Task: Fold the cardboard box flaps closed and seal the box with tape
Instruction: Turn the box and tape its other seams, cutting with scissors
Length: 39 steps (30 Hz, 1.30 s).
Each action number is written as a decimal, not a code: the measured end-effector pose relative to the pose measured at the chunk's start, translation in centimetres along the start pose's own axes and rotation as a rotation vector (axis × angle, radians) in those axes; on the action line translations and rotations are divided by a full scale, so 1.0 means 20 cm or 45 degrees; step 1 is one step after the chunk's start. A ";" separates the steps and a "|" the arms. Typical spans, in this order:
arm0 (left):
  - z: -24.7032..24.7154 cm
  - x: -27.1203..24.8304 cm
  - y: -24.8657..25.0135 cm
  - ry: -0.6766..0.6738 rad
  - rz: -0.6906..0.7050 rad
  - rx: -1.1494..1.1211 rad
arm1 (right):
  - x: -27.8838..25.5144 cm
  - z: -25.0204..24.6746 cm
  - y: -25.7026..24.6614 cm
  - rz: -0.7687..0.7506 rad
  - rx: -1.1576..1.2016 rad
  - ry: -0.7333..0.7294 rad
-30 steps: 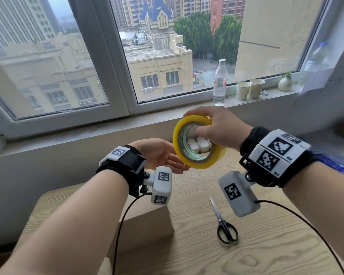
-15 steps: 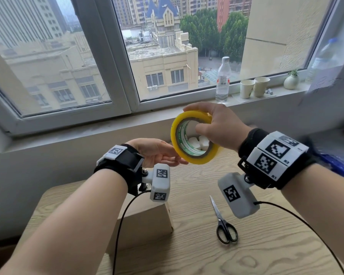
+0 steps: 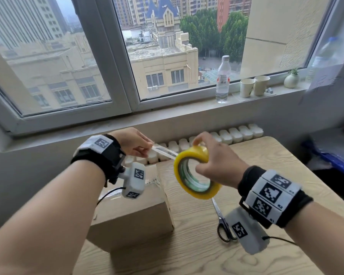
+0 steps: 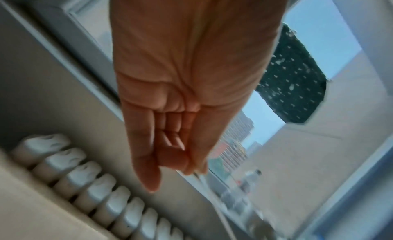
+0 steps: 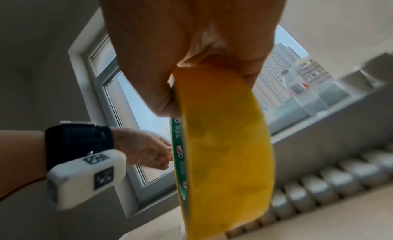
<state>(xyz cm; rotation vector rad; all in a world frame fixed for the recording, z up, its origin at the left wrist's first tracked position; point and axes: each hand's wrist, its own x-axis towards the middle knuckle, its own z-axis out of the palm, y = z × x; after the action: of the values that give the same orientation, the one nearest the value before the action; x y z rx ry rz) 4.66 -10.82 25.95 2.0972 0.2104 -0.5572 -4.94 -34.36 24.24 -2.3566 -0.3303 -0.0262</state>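
Two hands are raised above the wooden worktop [image 3: 266, 155], and we take them from left to right. Farthest left, our left hand [image 3: 131, 143] pinches the free end of a clear tape strip [image 3: 164, 151] between thumb and fingertips; the left wrist view shows those fingers drawn together to a point, though the strip itself is too blurred there to make out. The strip runs taut from that pinch across to the yellow tape roll [image 3: 195, 175], which hangs in the air above the worktop's middle, its green-printed core facing us. Our right hand [image 3: 214, 163] grips the roll, with the thumb inside the core and the fingers curled over the top of the outer rim.

Below our left wrist, the cardboard box [image 3: 135, 211] sits on the worktop with its flaps folded down; some clear tape glints on its top, partly hidden by the wrist camera. Right of the box, beneath the roll, a pair of black-handled scissors [image 3: 222, 223] lies flat on the wood, shut, blades pointing away from us.

Behind the worktop we see a white radiator [image 3: 226, 135] under the windowsill [image 3: 107, 126]. On the sill, toward the right, stand a clear plastic water bottle [image 3: 222, 80], two paper cups [image 3: 254, 88] touching each other, and a small white vase [image 3: 291, 80] with a green sprig.
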 end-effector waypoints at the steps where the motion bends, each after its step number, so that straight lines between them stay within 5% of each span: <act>1: -0.01 0.01 0.00 0.002 0.046 0.121 | -0.03 0.03 0.01 0.039 0.023 -0.024; 6: 0.05 0.07 -0.06 0.056 0.172 0.388 | -0.13 0.17 0.03 0.189 0.132 0.035; 10: 0.06 0.12 -0.11 0.033 0.135 0.232 | -0.17 0.24 0.00 0.255 0.029 -0.070; 13: 0.06 0.15 -0.10 0.131 0.178 0.365 | -0.20 0.27 -0.06 0.299 -0.005 -0.100; 17: 0.06 0.17 -0.09 -0.042 0.165 0.442 | -0.28 0.31 -0.13 0.337 -0.031 -0.186; 23: 0.10 0.20 -0.07 0.044 0.273 0.614 | -0.35 0.34 -0.15 0.449 0.141 -0.398; 32: 0.09 0.22 -0.18 0.096 0.274 0.607 | -0.42 0.38 -0.12 0.523 0.199 -0.175; 39: 0.15 0.21 -0.15 0.178 0.357 0.869 | -0.35 0.42 -0.14 0.560 0.116 -0.420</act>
<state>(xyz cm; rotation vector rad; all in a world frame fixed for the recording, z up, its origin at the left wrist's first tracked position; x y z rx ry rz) 6.40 -11.98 20.31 2.7678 -0.2307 -0.3341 -12.96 -28.31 19.23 -2.2898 0.0372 0.5774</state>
